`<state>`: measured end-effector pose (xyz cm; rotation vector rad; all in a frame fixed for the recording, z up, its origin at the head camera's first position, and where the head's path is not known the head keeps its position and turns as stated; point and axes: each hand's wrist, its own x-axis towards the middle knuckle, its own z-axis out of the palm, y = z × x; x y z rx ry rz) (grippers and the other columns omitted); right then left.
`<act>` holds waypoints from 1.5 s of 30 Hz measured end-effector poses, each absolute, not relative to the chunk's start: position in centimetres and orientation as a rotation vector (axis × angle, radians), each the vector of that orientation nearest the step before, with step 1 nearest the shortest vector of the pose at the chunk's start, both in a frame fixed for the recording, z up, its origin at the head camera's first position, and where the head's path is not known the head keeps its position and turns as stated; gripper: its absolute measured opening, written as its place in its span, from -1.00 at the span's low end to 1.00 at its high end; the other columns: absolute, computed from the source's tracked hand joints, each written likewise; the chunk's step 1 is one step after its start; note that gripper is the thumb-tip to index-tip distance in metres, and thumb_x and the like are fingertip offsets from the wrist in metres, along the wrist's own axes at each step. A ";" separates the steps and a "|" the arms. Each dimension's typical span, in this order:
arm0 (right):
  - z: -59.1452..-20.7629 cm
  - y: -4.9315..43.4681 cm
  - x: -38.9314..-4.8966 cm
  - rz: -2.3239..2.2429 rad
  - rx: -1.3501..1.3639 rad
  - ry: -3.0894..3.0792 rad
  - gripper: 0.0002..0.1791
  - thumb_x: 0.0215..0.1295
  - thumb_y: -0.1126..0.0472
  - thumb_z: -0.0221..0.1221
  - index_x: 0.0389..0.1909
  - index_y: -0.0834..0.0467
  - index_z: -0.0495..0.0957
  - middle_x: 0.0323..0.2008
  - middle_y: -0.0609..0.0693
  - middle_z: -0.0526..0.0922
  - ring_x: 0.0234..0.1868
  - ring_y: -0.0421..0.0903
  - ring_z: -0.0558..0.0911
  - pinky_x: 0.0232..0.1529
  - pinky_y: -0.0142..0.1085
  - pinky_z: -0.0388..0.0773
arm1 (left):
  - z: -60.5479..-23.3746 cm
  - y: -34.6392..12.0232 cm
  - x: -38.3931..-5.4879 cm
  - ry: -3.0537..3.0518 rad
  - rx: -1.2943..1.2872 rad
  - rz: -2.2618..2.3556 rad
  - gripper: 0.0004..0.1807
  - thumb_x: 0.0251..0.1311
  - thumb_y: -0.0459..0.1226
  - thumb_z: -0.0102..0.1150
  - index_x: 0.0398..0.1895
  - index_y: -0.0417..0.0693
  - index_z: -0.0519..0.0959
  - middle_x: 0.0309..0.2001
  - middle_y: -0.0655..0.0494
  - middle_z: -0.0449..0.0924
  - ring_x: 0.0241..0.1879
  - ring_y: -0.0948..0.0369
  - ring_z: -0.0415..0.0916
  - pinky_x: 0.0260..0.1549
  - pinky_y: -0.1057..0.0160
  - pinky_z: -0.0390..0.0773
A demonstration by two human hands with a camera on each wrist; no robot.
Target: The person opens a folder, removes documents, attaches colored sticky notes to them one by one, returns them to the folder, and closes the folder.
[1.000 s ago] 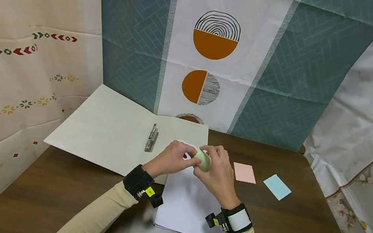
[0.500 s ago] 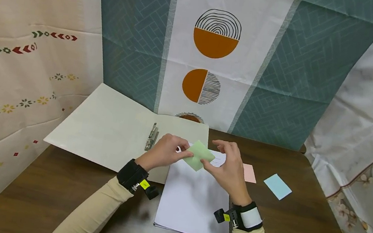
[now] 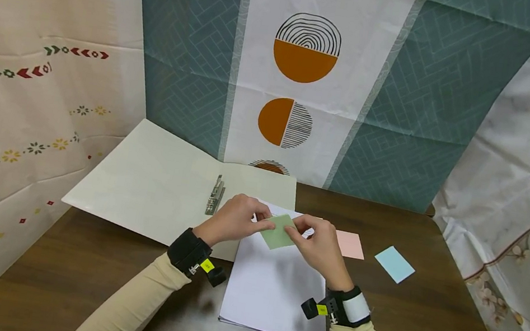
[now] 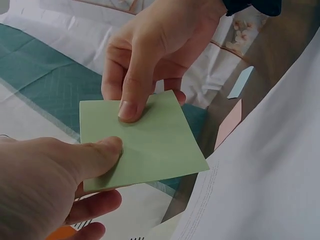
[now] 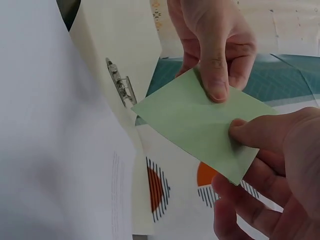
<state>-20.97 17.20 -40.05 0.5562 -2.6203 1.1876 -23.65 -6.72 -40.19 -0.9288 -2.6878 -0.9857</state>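
Head view: a green paper square (image 3: 277, 239) is pinched by the left-hand grip (image 3: 238, 220) and the right-hand grip (image 3: 319, 248), held above white sheets (image 3: 272, 296) on the worktop (image 3: 425, 329). A pink note (image 3: 351, 245) and a blue note (image 3: 394, 264) are seen at right, an open folder (image 3: 155, 184) at left.

From the near side, the head view looks forward and down at the table (image 3: 425, 329); close in, the left-wrist view faces right, the right-wrist view left, both showing the green note (image 4: 157, 142).
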 end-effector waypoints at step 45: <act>-40.6 16.6 -20.8 1.435 0.641 -2.613 -0.92 0.44 0.32 0.48 -0.13 0.21 0.90 -0.17 0.15 0.91 -0.21 -0.26 0.69 -0.19 -0.35 0.66 | -39.5 -7.2 -23.4 -2.736 -1.151 -0.619 -0.76 0.38 -0.13 0.59 -0.30 -0.10 0.80 -0.54 0.17 0.69 -0.51 0.40 0.35 -0.48 0.49 0.24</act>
